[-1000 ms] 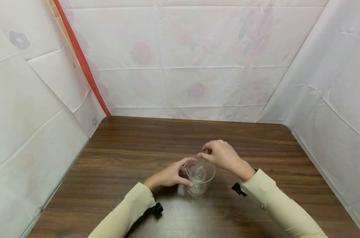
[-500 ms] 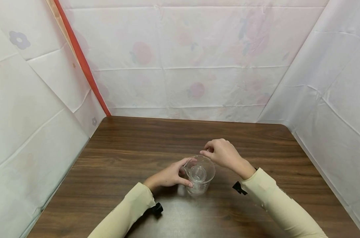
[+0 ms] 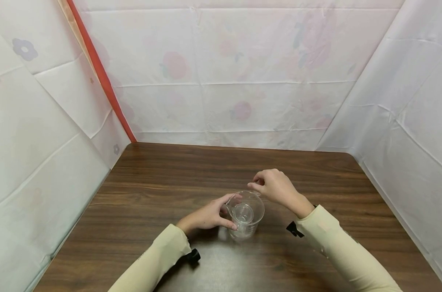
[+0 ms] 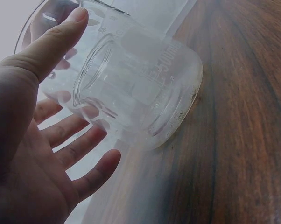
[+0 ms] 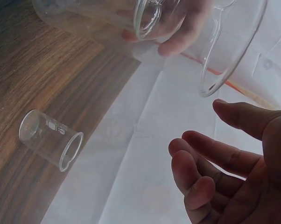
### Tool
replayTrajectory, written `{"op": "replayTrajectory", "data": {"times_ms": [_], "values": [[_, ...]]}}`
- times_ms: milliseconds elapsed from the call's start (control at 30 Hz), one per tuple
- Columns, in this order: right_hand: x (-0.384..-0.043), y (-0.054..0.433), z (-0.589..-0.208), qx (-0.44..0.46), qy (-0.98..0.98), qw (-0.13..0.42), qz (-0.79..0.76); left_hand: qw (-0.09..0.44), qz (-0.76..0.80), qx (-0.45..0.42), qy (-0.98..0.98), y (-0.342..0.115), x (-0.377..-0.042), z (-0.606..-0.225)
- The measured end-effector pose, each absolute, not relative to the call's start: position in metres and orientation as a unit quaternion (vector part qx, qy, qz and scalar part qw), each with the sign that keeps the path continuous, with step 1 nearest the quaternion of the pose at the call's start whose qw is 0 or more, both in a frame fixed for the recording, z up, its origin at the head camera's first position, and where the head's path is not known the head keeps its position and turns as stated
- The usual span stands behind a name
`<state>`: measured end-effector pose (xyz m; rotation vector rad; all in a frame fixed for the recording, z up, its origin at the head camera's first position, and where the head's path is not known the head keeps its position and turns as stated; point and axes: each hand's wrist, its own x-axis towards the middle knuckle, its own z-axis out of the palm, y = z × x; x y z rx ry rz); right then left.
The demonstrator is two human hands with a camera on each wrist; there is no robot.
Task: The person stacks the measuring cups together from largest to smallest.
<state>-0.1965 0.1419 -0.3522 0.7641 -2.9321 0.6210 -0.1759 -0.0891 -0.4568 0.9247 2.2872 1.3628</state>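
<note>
A clear glass beaker [image 3: 247, 231] with measuring marks stands upright on the wooden table. A smaller glass beaker [image 3: 243, 213] sits inside it. My left hand [image 3: 210, 214] holds the outer beaker from the left, thumb on the near side and fingers round the far side. Just behind the rim, my right hand [image 3: 275, 187] hovers with loosely bent fingers and nothing between them; in the right wrist view its thumb is close to the rim. That view also shows a separate small beaker [image 5: 51, 139] upright on the table, apart from the hand.
The brown wooden table [image 3: 162, 170] has white patterned sheets [image 3: 221, 73] behind it and along both sides. A red strip [image 3: 107, 87] runs down the back left corner. Black wrist mounts [image 3: 295, 229] show below the sleeves.
My right hand has drawn slightly back and to the right, away from the rim of the outer beaker. The left hand and the nested beakers have stayed in place.
</note>
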Motion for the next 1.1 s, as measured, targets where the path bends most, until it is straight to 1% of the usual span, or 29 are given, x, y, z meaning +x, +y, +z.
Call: {"op": "replayTrajectory", "data": {"times_ms": [1100], "values": [[-0.212,0.150,-0.366,0.216,-0.957,0.022,0.194,0.162,0.474,0.319,0.804,-0.089,-0.175,-0.457]]}}
